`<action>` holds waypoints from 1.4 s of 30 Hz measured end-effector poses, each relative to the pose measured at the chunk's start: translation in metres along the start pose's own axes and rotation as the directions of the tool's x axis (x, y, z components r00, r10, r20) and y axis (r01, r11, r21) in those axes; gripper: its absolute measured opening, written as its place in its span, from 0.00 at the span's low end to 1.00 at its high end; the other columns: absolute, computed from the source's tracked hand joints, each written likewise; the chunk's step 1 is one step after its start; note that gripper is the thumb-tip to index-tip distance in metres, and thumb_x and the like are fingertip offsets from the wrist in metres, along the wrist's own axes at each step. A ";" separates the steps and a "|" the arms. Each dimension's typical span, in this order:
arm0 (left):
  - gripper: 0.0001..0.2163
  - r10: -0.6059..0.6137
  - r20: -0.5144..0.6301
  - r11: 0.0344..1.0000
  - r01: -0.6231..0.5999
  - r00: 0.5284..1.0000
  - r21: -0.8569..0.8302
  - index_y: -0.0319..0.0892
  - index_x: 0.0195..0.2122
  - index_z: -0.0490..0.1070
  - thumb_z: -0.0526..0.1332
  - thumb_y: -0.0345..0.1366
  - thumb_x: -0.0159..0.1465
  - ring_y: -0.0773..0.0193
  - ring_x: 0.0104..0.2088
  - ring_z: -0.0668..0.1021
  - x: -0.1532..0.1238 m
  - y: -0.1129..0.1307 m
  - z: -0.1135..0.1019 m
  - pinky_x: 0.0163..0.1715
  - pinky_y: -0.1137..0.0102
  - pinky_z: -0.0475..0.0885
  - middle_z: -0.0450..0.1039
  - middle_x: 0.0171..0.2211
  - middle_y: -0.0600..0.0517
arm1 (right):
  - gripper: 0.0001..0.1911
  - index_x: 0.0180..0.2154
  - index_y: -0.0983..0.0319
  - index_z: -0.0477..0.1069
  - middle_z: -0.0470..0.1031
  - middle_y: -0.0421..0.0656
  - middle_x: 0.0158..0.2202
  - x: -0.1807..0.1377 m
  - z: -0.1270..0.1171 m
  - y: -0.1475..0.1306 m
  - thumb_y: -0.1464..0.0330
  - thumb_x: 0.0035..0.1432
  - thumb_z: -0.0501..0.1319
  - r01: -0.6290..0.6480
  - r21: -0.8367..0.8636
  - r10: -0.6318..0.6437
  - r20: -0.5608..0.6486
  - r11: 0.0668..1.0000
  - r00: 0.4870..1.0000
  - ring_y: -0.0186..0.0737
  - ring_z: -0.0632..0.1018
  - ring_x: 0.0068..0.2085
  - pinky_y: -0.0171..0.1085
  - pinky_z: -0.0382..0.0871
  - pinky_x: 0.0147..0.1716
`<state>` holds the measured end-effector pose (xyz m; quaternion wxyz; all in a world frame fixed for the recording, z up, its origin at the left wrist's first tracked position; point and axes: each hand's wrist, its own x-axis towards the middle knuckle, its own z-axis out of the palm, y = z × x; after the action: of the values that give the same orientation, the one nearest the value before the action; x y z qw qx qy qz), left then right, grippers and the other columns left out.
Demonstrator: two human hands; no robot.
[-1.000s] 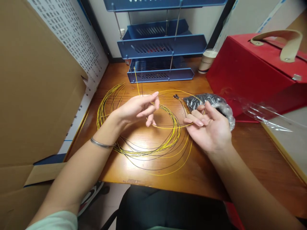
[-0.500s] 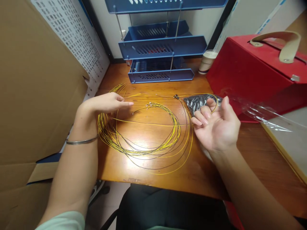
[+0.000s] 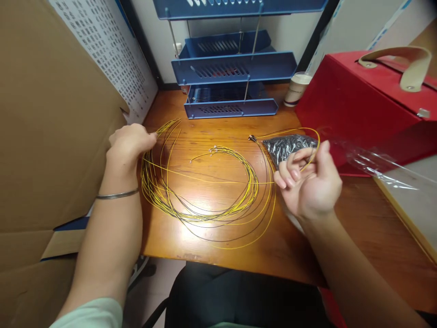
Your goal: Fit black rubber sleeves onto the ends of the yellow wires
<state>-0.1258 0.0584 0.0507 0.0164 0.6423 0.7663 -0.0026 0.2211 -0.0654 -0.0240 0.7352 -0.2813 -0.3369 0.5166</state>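
Observation:
A loose coil of thin yellow and black wires [image 3: 211,205] lies on the wooden desk [image 3: 307,246]. My left hand [image 3: 128,143] is at the coil's left end, fingers pinched together on the wire ends there. My right hand [image 3: 309,182] is raised palm up at the coil's right side, fingers curled around a single yellow wire [image 3: 316,139] that loops over it. Just behind that hand lies a clear plastic bag of small dark parts [image 3: 287,146].
A red box with a tan handle [image 3: 368,95] fills the right rear. Blue stacked letter trays [image 3: 232,68] and a paper cup [image 3: 296,89] stand at the back. Cardboard [image 3: 51,127] walls the left side. Clear plastic film [image 3: 375,159] lies at the right.
My left hand has moved from the middle of the coil out to its left end and closed on the wires. My right hand has curled its fingers around the yellow wire.

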 end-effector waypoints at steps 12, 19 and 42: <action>0.39 -0.290 -0.223 0.948 0.248 0.931 -0.198 0.19 0.62 0.56 0.50 0.57 0.68 0.38 0.56 0.71 0.002 0.008 0.023 0.52 0.47 0.65 0.65 0.58 0.26 | 0.11 0.37 0.58 0.81 0.76 0.41 0.31 -0.010 -0.003 0.014 0.63 0.65 0.61 -0.029 -0.334 0.108 0.222 0.942 0.969 0.36 0.78 0.34 0.38 0.71 0.36; 0.36 -0.214 -0.302 0.968 0.162 0.929 -0.190 0.25 0.64 0.61 0.57 0.53 0.66 0.37 0.57 0.71 0.003 0.008 0.027 0.55 0.48 0.65 0.67 0.59 0.31 | 0.12 0.34 0.59 0.83 0.69 0.38 0.26 -0.011 0.002 0.009 0.66 0.64 0.61 0.209 -0.646 -0.003 0.304 0.734 0.953 0.34 0.70 0.31 0.38 0.63 0.35; 0.15 0.710 -0.182 0.182 -0.427 0.680 -0.886 0.36 0.37 0.79 0.59 0.43 0.68 0.65 0.36 0.77 -0.093 0.146 0.051 0.43 0.72 0.71 0.79 0.35 0.49 | 0.17 0.27 0.62 0.75 0.72 0.40 0.23 -0.017 0.011 0.010 0.60 0.64 0.59 0.121 -0.792 0.230 0.315 0.599 0.921 0.33 0.67 0.24 0.35 0.57 0.25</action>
<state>0.0356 -0.0088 0.0046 0.4508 0.7649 0.3372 0.3129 0.2025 -0.0779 -0.0280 0.4334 -0.4829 -0.6602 0.3782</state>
